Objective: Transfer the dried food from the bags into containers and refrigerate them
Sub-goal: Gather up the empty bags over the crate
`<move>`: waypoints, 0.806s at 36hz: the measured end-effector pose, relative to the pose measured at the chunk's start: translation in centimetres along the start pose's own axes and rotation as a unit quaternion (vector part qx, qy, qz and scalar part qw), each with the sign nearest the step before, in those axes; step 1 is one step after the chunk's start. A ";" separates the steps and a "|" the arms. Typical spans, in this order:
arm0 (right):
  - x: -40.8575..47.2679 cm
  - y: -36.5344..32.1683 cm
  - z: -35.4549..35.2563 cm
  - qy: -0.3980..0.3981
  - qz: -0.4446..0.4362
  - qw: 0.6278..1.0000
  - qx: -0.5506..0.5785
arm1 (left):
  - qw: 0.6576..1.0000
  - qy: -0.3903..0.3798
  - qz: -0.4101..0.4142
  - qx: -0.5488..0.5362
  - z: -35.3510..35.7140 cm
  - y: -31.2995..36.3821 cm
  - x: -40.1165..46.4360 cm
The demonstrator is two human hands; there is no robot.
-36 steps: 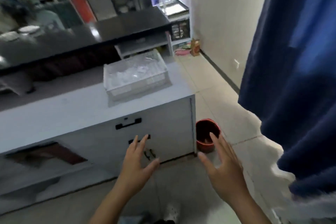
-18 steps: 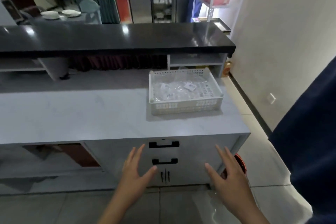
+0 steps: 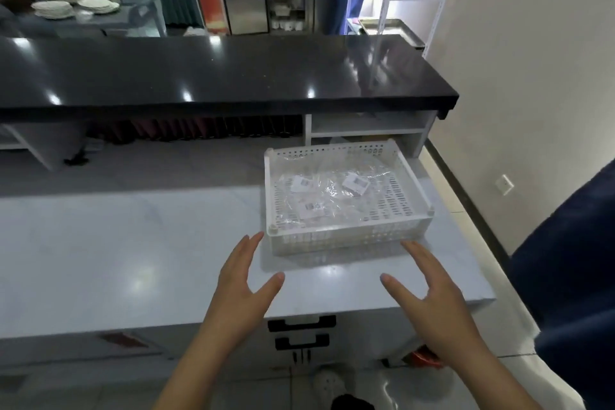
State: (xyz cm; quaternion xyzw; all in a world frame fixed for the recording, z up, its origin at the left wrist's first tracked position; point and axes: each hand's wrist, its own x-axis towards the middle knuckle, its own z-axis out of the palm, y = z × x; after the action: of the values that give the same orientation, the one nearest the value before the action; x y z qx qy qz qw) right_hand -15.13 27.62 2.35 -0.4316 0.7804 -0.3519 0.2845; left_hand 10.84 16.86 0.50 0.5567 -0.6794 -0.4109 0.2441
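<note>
Reaching hands: the left hand [image 3: 240,280] and right hand [image 3: 429,286] hover above the near part of the grey counter [image 3: 133,253], palms facing each other, fingers straight and spread, holding nothing.
Gap to the basket: both sets of fingertips stop just short of the white basket [image 3: 346,236]; the left hand's come nearest, beside its near left corner, without touching.
Basket position: it sits flat on the counter's right end, below the black upper ledge [image 3: 213,76].
Bags: clear plastic bags [image 3: 329,190] with white printed labels lie inside the basket; glare and crumpled film make it impossible to count them or see what they contain.
Label print: too small and blurred to read.
Cabinet front: two black drawer handles [image 3: 301,331] show under the counter edge, between the forearms.
Cut off: a red object [image 3: 424,358] on the floor is mostly covered by the right forearm; dark blue fabric [image 3: 565,276] fills the right edge.
Background: stacked plates [image 3: 71,7] and shelving are soft and hard to make out.
</note>
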 end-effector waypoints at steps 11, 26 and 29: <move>13.2 -2.8 1.1 -0.080 -0.070 0.993 -0.045 | 0.995 -0.021 -0.028 0.091 0.7 5.1 9.7; 21.7 -5.2 5.2 -0.207 -0.074 0.950 -0.222 | 0.985 -0.075 -0.009 0.156 1.8 7.7 20.4; 21.6 -4.4 4.6 -0.157 -0.046 0.971 -0.173 | 0.985 -0.096 0.002 0.143 1.5 7.7 22.2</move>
State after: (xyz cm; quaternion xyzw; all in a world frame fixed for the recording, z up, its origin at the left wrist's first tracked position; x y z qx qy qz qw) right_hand -19.62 5.69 0.13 -0.5598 0.7542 -0.1518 0.3080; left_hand -0.43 -3.63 3.24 0.5420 -0.7527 -0.3609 0.0967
